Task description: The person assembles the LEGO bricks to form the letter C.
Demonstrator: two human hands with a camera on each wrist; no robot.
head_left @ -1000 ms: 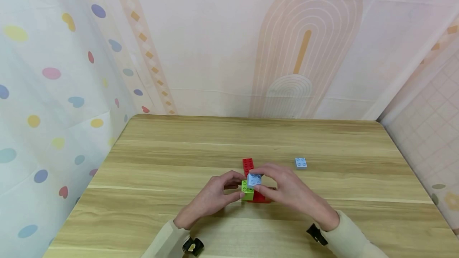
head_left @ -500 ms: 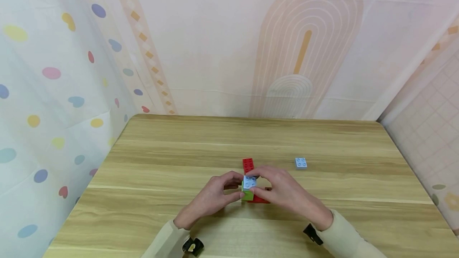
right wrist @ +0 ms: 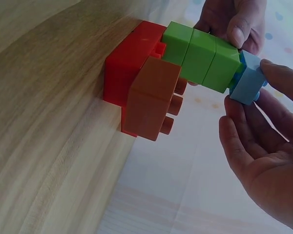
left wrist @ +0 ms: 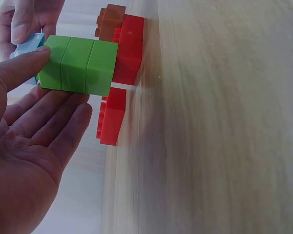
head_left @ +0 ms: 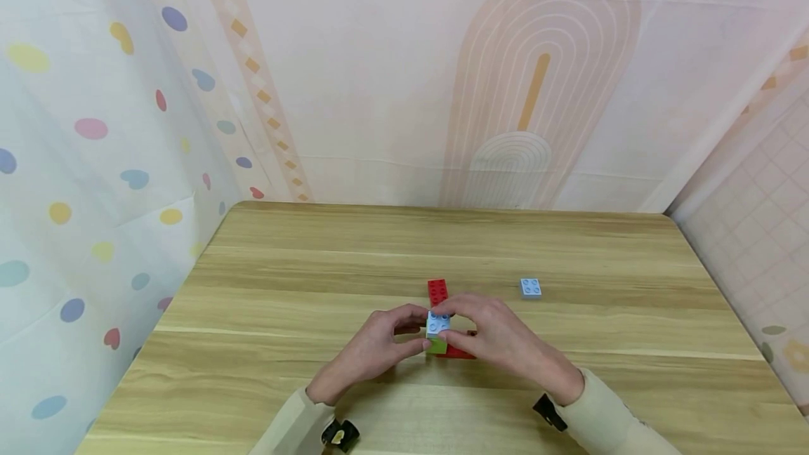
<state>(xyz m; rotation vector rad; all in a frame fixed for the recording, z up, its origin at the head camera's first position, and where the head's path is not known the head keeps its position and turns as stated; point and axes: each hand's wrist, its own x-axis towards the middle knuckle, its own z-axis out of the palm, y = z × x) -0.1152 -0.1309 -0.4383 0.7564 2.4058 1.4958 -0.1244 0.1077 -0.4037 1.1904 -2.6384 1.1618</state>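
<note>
In the head view, my right hand pinches a light blue building block between thumb and fingers, right on top of a green stack. A narrow gap shows between this block and the topmost green block in the right wrist view. My left hand grips the upper part of the stack of three green blocks, thumb on one side and fingers on the other. The stack rises from a red block. Beside it on that red base sits a brown block with its studs bare.
A separate red block lies just behind the build on the wooden table. Another light blue block lies at the back right. A patterned curtain hangs behind the table and along its sides.
My right hand has moved a little left and down, bringing the light blue block from beside and above the green stack onto its top. My left hand has stayed in place.
</note>
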